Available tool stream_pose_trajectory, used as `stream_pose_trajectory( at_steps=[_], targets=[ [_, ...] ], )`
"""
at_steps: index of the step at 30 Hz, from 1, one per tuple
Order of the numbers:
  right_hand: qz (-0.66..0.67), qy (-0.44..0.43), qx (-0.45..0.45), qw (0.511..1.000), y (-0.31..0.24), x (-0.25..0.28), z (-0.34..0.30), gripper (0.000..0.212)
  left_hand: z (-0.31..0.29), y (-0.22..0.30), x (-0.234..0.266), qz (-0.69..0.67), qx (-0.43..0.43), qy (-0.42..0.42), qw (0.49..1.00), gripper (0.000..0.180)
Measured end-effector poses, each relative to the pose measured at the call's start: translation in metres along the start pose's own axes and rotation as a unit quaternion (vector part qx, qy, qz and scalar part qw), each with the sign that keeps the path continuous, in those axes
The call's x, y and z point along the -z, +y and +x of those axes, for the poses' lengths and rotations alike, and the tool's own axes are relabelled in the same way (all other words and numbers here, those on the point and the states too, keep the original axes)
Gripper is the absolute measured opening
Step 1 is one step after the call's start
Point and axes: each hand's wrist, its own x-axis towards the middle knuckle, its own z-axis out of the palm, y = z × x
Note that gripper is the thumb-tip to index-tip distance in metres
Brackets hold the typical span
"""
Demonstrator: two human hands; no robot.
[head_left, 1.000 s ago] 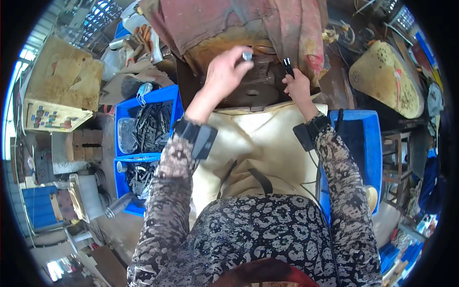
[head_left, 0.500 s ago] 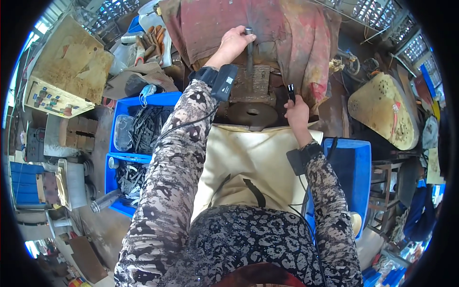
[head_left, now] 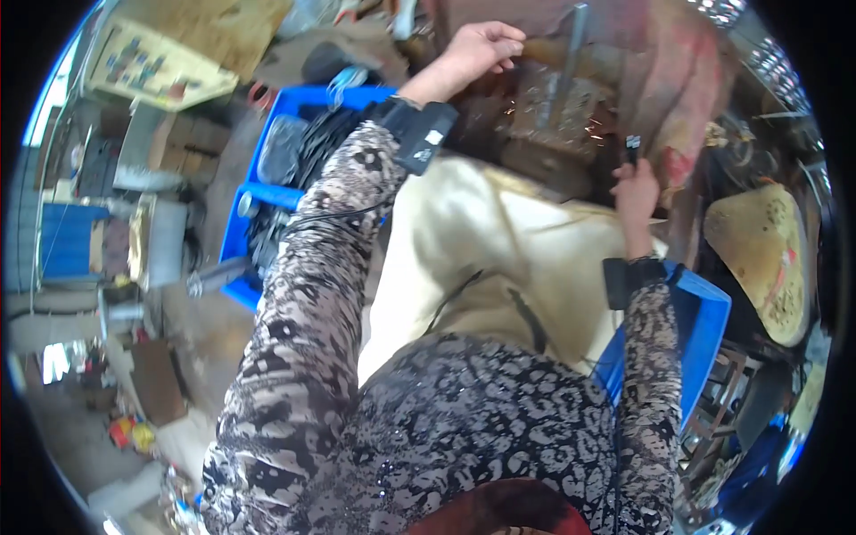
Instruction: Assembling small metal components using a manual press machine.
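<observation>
My left hand (head_left: 486, 52) is raised left of an upright metal rod (head_left: 576, 49) and apart from it. Its fingers are loosely bent, and I see nothing between them. My right hand (head_left: 637, 187) is closed around a small dark piece with a pale forked end (head_left: 632, 144), which points away from me. That piece is too small and blurred to tell its kind. Between my hands lies a wet, rusty metal block (head_left: 571, 100) at the rod's foot, with small orange specks beside it. A reddish stained cloth (head_left: 678, 98) hangs behind my right hand.
Blue bins (head_left: 267, 134) with dark metal strips (head_left: 325, 138) stand left of my left forearm. Another blue bin (head_left: 700, 303) is beside my right forearm. A cream sheet (head_left: 499, 223) covers my lap. A control box (head_left: 147, 62) stands far left, a yellowish stool (head_left: 758, 259) right.
My left hand has let go of the rod's top and moved left of it. The view has shifted, while my right hand keeps its grip on the dark piece.
</observation>
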Motion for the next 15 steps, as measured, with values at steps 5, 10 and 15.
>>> stream_pose_trajectory(
  at_steps=[5, 10, 15],
  targets=[
    [-0.019, -0.034, 0.038, 0.999, 0.006, 0.006, 0.005, 0.017, -0.121, -0.054, 0.137, 0.036, 0.035, 0.128, 0.991, 0.024],
    [0.016, -0.068, 0.017, 0.997, 0.016, -0.004, 0.009, 0.017, -0.269, -0.1, 0.236, 0.107, 0.164, 0.359, 0.912, 0.019],
    [-0.011, -0.078, -0.009, 0.997, 0.024, 0.001, 0.013, 0.018, -0.365, -0.152, 0.241, 0.178, 0.268, 0.407, 0.855, 0.015]
  ],
)
